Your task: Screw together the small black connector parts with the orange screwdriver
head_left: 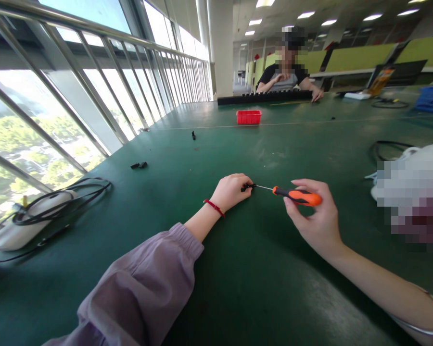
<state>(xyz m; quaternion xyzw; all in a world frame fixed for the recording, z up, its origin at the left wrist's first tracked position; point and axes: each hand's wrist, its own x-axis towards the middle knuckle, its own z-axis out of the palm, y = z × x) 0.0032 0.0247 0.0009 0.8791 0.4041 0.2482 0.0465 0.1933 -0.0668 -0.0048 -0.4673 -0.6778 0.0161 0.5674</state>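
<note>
My left hand (pixel 231 191) rests on the green table (pixel 260 269), fingers closed round a small black part (pixel 248 187). My right hand (pixel 312 216) grips an orange-handled screwdriver (pixel 298 195) between thumb and fingers. Its thin metal shaft points left and its tip meets the black part. A red string bracelet circles my left wrist.
Small black parts (pixel 139 165) lie at the left, another black part (pixel 194 135) farther back. A red bin (pixel 248 117) stands mid-table. A white device with black cables (pixel 32 216) sits by the window railing. A person (pixel 286 72) sits at the far end behind a long black strip (pixel 265 97). A black cable (pixel 386 146) lies at the right.
</note>
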